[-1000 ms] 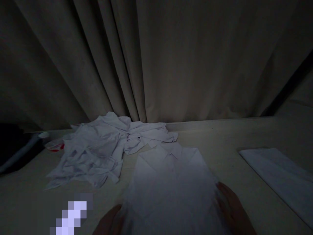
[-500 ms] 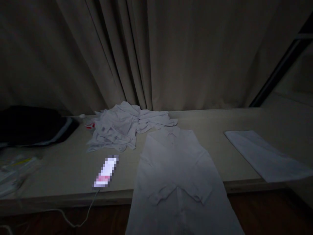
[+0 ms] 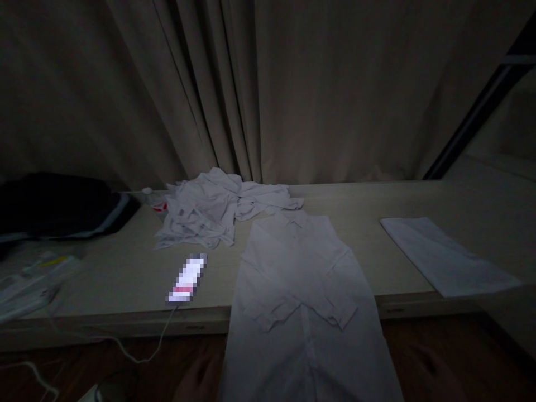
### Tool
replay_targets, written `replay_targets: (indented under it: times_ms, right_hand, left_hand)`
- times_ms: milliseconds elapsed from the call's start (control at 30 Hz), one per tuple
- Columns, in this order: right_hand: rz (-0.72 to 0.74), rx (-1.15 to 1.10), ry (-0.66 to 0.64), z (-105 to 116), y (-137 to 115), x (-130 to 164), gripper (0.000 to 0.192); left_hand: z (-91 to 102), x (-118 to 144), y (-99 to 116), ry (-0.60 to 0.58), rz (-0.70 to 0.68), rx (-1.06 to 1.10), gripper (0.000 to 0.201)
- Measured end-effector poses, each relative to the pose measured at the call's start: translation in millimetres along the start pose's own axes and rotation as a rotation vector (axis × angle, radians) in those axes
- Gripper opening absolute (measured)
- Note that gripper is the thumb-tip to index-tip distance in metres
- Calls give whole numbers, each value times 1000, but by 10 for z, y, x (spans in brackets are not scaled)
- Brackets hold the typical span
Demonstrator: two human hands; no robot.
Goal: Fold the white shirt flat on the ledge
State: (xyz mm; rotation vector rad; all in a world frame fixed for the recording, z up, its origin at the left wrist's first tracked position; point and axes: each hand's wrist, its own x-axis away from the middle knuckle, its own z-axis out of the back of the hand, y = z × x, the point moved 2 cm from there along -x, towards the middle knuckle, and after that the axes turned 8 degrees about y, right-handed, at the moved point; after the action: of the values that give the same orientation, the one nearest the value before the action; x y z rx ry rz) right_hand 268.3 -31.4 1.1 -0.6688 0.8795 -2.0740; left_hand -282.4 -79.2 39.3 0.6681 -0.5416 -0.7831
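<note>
A white long-sleeved collared shirt (image 3: 293,268) lies front up on the table, sleeves folded inward over its body, its lower part hanging past the front edge. My left hand (image 3: 196,381) is low in the frame, just left of the hanging shirt. On the other side, my right hand (image 3: 433,368) is a little right of the shirt. Both hands are dim and blurred; their fingers seem apart, with nothing visible in them. A crumpled pile of white clothes (image 3: 205,206) sits behind the shirt to the left. To the right rests a flat, folded white cloth (image 3: 444,257).
A lit phone (image 3: 187,279) with a white cable (image 3: 144,360) lies left of the shirt. Dark folded fabric (image 3: 58,204) and clear plastic packaging (image 3: 36,285) occupy the far left of the table (image 3: 113,273). A curtain (image 3: 335,95) hangs behind; a dark slanted bar (image 3: 473,111) stands at right.
Both my hands have come into view at the bottom, one on each side of the shirt. The view has shifted slightly, so the table items sit higher in the picture.
</note>
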Motion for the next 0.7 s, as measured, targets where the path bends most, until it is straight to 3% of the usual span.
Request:
replay_targets:
  times_ms: [33, 167, 233, 300, 367, 500, 700]
  right_hand:
    - [54, -23, 0, -100, -244, 19, 42]
    - [308, -93, -204, -631, -1158, 255, 35]
    - [437, -93, -389, -954, -1421, 432, 29]
    - [492, -86, -541, -1288, -1511, 599, 24]
    - [409, -84, -680, -1627, -1473, 736, 18]
    - [-7, -153, -916, -2205, -1328, 961, 16]
    - [-205, -202, -851, -2611, -1398, 1087, 38]
  left_hand:
    - [-92, -75, 136, -36, -21, -7, 40]
    - [-528, -201, 636, -267, -29, -212, 53]
    - [-691, -207, 774, -311, -40, -264, 55]
    - [-796, -217, 814, -319, -29, -271, 55]
    - [-856, -243, 798, -318, -23, -274, 55]
    - [-914, -310, 763, -300, -45, -305, 44]
    - [-953, -258, 770, -332, 4, -248, 41]
